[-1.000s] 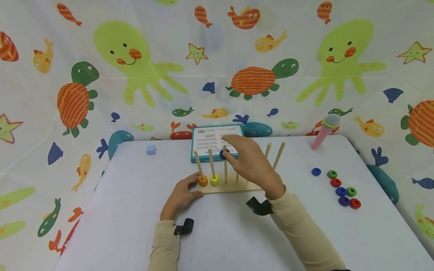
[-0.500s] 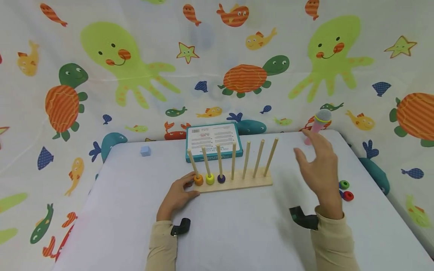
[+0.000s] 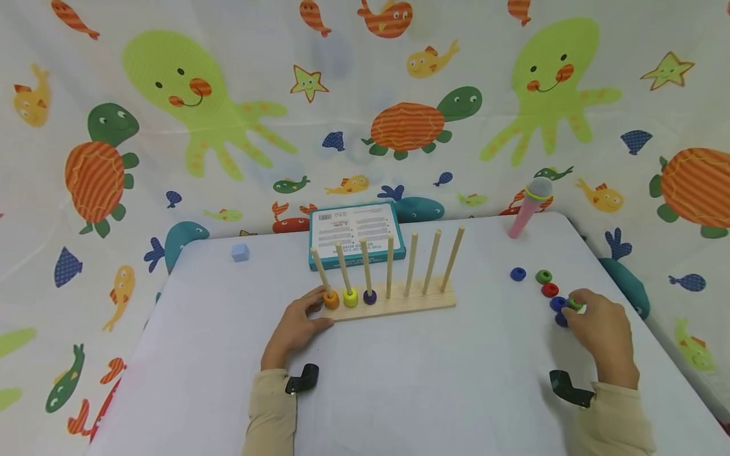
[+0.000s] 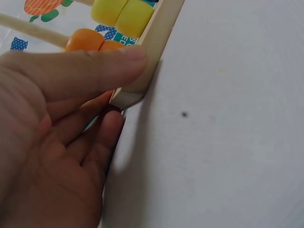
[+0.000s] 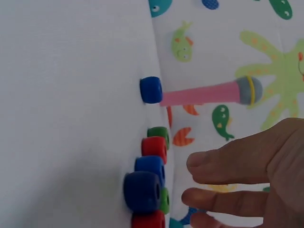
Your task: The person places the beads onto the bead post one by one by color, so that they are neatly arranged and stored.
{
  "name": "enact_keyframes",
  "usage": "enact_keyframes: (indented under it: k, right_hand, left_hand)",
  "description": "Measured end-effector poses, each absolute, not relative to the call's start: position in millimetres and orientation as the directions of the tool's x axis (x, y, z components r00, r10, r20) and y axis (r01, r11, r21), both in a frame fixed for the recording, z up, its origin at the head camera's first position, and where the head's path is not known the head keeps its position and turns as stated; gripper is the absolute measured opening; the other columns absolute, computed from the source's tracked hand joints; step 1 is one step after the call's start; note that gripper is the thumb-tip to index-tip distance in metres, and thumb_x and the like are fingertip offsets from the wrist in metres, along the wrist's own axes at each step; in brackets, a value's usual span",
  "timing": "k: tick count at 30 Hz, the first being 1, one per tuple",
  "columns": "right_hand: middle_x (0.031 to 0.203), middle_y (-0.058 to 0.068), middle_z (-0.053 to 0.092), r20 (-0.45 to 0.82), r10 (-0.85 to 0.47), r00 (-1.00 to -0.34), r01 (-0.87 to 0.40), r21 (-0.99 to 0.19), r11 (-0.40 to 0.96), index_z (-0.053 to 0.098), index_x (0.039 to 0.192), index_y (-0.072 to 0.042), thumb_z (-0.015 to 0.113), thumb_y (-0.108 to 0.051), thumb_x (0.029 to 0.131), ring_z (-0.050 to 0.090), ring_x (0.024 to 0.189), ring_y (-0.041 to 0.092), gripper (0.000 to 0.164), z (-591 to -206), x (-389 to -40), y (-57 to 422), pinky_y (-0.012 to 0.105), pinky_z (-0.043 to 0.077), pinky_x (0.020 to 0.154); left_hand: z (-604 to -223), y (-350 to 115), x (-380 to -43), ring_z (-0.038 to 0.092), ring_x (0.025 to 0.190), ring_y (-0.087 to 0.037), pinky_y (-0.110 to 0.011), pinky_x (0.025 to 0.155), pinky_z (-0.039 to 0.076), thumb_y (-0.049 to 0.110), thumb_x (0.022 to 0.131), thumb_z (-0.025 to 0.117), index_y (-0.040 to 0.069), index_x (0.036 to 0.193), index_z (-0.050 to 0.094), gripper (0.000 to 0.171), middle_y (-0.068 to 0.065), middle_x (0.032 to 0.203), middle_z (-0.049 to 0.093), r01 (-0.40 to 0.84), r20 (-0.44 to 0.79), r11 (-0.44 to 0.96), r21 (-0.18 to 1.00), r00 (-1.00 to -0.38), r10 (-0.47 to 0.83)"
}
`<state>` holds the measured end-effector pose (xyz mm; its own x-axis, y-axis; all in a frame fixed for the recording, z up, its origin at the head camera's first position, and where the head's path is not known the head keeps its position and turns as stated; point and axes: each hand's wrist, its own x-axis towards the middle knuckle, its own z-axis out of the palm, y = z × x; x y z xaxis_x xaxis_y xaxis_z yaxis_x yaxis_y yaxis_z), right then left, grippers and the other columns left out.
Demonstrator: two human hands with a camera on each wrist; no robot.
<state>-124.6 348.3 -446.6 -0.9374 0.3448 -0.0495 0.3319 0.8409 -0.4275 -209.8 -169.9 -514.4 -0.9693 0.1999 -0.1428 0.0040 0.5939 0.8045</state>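
Observation:
My left hand (image 3: 296, 328) holds the left end of a wooden peg board (image 3: 419, 304), its thumb (image 4: 118, 66) along the front side and other fingers behind. Upright pegs carry orange beads (image 3: 331, 300), yellow beads (image 3: 350, 298) and a dark purple bead (image 3: 369, 297); the pegs to the right are bare. Over at the right, my right hand (image 3: 604, 332) reaches down to a green bead (image 3: 576, 306), thumb and fingers apart above it in the right wrist view. Beside it lie a blue bead (image 3: 557, 304) and a dark blue bead (image 5: 142, 192). A red bead (image 5: 148, 221) is hidden by the hand in the head view.
Farther back are another blue bead (image 3: 518, 274), a green bead (image 3: 544, 276) and a red bead (image 3: 550, 289). A pink toy microphone (image 3: 526, 212) stands at the back right. Behind the pegs lies a teal-edged box (image 3: 356, 228); a light blue cube (image 3: 240, 253) sits left.
The dark purple bead has gone from my right hand onto the third peg. That hand has swung right and down to the loose beads. My left hand stays on the board.

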Motion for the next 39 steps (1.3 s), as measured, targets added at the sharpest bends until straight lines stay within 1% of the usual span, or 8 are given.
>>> enact_keyframes:
  k: [4,8,16,22,25,29,33,39]
  right_hand:
    - [0.106,0.04,0.063,-0.052,0.317,-0.947,0.314,-0.361,0.878,0.06,0.115,0.017,0.065,-0.006,0.09,0.055,0.087,0.054,0.034,-457.9,-123.2,347.7,0.062,0.049,0.069]
    - [0.097,0.039,0.062,-0.069,0.34,-0.938,0.342,-0.339,0.876,0.057,0.109,0.017,0.064,-0.004,0.088,0.049,0.086,0.054,0.031,-467.6,-124.5,347.0,0.065,0.046,0.071]
    - [0.108,0.043,0.059,-0.039,0.356,-0.934,0.346,-0.353,0.869,0.054,0.115,0.019,0.061,-0.003,0.088,0.049,0.091,0.058,0.036,-467.6,-121.2,340.0,0.065,0.046,0.073]
    - [0.111,0.038,0.059,0.087,0.251,-0.964,0.181,-0.476,0.86,0.058,0.123,0.016,0.065,-0.002,0.093,0.058,0.097,0.052,0.036,-422.7,-119.6,310.3,0.065,0.053,0.079]
    - [0.114,0.029,0.06,0.24,0.168,-0.956,0.006,-0.556,0.831,0.063,0.122,0.011,0.069,-0.003,0.093,0.064,0.099,0.046,0.032,-391.7,-124.1,280.9,0.029,0.06,0.085]
    - [0.116,0.02,0.064,0.475,0.01,-0.88,-0.313,-0.596,0.74,0.067,0.12,0.005,0.073,0.007,0.088,0.068,0.098,0.036,0.033,-354.8,-139.1,228.5,-0.003,0.04,0.086]
    - [0.115,0.012,0.07,0.58,-0.181,-0.794,-0.553,-0.566,0.612,0.069,0.121,0.002,0.075,0.01,0.086,0.067,0.098,0.023,0.036,-333.2,-161.9,169.6,0.011,0.049,0.093]
    - [0.119,0.014,0.071,0.563,-0.329,-0.758,-0.644,-0.568,0.513,0.069,0.122,0.003,0.074,0.003,0.09,0.066,0.106,0.025,0.032,-326.8,-192.3,101.4,0.04,0.057,0.093]
  left_hand:
    - [-514.1,-169.8,-210.2,0.055,0.131,-0.032,-0.049,0.114,0.043,0.005,0.086,0.079,0.003,0.147,0.054,0.066,-0.006,0.16,0.042,0.009,-0.135,0.585,0.811,-0.97,0.202]
    - [-514.4,-169.3,-209.9,0.055,0.131,-0.032,-0.048,0.113,0.044,0.005,0.086,0.079,0.004,0.147,0.054,0.066,-0.005,0.16,0.042,0.002,-0.141,0.581,0.814,-0.969,0.201]
    - [-514.9,-168.3,-210.2,0.056,0.13,-0.032,-0.048,0.113,0.045,0.004,0.085,0.08,0.005,0.146,0.055,0.066,-0.005,0.159,0.044,0.002,-0.136,0.573,0.82,-0.971,0.198]
    - [-516.6,-169.4,-210.0,0.056,0.129,-0.032,-0.048,0.112,0.046,0.004,0.085,0.08,0.006,0.148,0.054,0.068,-0.007,0.159,0.044,-0.004,-0.14,0.572,0.82,-0.971,0.194]
    - [-516.1,-170.5,-209.5,0.057,0.129,-0.033,-0.048,0.112,0.046,0.004,0.085,0.08,0.005,0.148,0.054,0.068,-0.007,0.159,0.044,0.002,-0.134,0.566,0.824,-0.971,0.197]
    - [-515.0,-172.8,-208.6,0.056,0.13,-0.032,-0.047,0.113,0.045,0.003,0.084,0.08,0.004,0.146,0.055,0.067,-0.006,0.159,0.044,0.005,-0.129,0.555,0.832,-0.971,0.202]
    - [-514.6,-173.1,-207.9,0.056,0.13,-0.031,-0.048,0.113,0.044,0.003,0.084,0.08,0.005,0.146,0.056,0.066,-0.005,0.159,0.044,-0.002,-0.131,0.552,0.834,-0.972,0.194]
    - [-514.7,-169.8,-207.1,0.057,0.129,-0.03,-0.047,0.113,0.045,0.004,0.085,0.08,0.006,0.144,0.058,0.063,-0.003,0.158,0.045,0.007,-0.12,0.551,0.835,-0.974,0.194]
